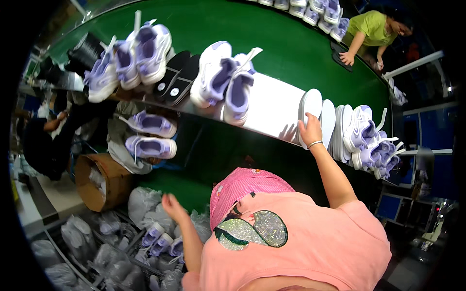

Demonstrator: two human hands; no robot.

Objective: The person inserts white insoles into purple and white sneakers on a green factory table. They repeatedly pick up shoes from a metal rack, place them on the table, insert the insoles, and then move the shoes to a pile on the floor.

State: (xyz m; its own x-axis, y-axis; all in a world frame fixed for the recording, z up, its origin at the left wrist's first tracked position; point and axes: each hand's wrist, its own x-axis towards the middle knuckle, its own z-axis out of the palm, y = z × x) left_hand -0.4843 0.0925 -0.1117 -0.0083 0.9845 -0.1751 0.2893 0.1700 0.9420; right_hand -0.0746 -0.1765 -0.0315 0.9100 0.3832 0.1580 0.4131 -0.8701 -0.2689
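Note:
My right hand point(311, 132) reaches over a raised white shelf point(274, 107), its fingers on the near end of a white shoe sole point(311, 103). The sole stands tilted on the shelf, with another white sole point(327, 119) close beside it. My left hand point(174, 208) hangs low on the left with nothing visible in it, its fingers loosely bent and apart. Below it are lilac-and-white shoes point(160, 245) and clear plastic bags point(145, 203). Left of the bare stretch of shelf stands a pair of lilac-and-white sneakers point(211, 75) with white straps sticking up.
More lilac sneakers point(366, 133) crowd the shelf's right end. Black insoles point(182, 80) and other sneakers point(154, 48) occupy its left part. Behind runs a green conveyor belt point(286, 46), where a person in a yellow-green shirt point(371, 29) works. A cardboard drum point(99, 182) stands lower left.

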